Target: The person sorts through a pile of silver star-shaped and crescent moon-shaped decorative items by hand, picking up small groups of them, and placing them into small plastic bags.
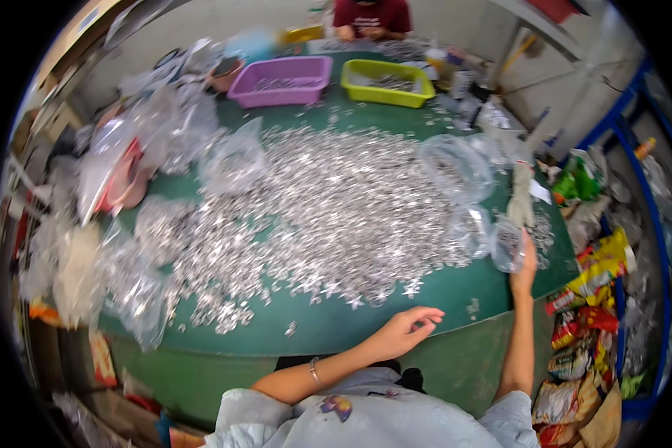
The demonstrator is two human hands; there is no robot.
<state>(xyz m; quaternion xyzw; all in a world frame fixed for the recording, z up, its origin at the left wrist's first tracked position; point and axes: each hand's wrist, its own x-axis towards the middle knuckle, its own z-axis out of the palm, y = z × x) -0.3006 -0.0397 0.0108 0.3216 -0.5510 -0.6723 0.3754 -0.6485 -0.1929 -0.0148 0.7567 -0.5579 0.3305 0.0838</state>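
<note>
A broad heap of small shiny metal pieces [358,209], some star-shaped, covers the middle of the green table [276,340]. My right hand [526,263] is at the table's right side, wrapped around the side of a small clear plastic tub [506,250] with some metal pieces in it. Just beyond it lies a whitish cloth glove [521,196]. My left hand [409,328] hovers near the front edge, fingers loosely curled and apart, holding nothing. Clear plastic bags [470,228] lie between the heap and the tub.
A purple basin [280,82] and a yellow-green basin [388,84] with metal pieces stand at the back. A person [372,19] sits beyond them. Plastic bags [138,287] and a pink container [127,179] crowd the left. A blue rack [642,224] and colourful packets [597,269] stand right.
</note>
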